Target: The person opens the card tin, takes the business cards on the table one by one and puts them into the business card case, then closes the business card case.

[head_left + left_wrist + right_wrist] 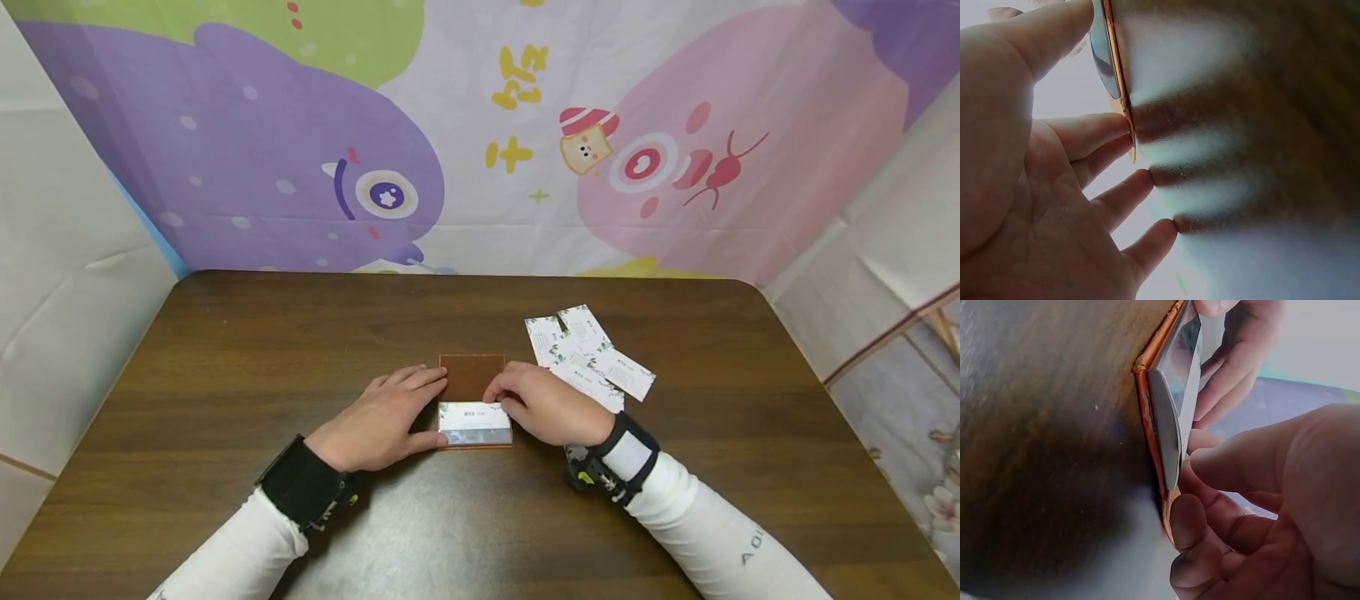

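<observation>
A brown card case [471, 379] lies opened flat on the table, its bare flap toward the far side. In its near half sits a white business card [463, 413] with green leaf corners, its lower part behind a shiny strip. My left hand [384, 419] steadies the case from the left, thumb at the near corner and fingers spread along the flap's edge. With curled fingers, my right hand [553, 405] pinches the card's far right corner between thumb and forefinger. Close up in the right wrist view, the case's orange edge [1145, 403] and pale inner tray [1165, 428] show beside the right fingertips.
Several loose white business cards [628, 372] overlap in a fanned pile just beyond my right hand. All of this rests on a dark wooden table [300, 325]. A cartoon-printed cloth [480, 225] hangs behind the table's far edge, and pale cloth sides stand left and right.
</observation>
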Demonstrator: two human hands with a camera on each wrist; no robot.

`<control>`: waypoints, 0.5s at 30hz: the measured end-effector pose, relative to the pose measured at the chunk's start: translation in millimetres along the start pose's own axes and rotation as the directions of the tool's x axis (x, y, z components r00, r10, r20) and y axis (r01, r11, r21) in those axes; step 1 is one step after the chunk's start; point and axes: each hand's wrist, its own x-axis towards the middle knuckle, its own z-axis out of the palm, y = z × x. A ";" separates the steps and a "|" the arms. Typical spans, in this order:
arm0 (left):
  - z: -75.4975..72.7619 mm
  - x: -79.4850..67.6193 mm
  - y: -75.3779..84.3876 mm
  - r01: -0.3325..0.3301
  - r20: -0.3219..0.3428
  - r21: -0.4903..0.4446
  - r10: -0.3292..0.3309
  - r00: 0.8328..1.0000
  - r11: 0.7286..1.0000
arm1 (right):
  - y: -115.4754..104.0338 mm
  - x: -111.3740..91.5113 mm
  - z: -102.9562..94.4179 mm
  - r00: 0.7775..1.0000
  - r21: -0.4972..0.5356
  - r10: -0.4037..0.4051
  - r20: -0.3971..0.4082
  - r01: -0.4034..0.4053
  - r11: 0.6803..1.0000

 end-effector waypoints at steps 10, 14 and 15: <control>-1.5 1.0 -0.2 0.003 0.003 0.002 -0.003 1.000 1.000 | -1.0 -0.5 -2.2 1.000 -0.005 -0.004 0.011 0.004 1.000; -0.8 0.7 -0.4 0.003 -0.001 0.002 -0.003 1.000 1.000 | -1.2 -2.4 -5.2 1.000 0.002 0.005 -0.001 -0.005 1.000; -0.5 0.5 -0.4 0.003 -0.001 0.001 -0.003 1.000 1.000 | -1.0 -3.1 -6.2 1.000 0.006 0.010 -0.004 -0.010 1.000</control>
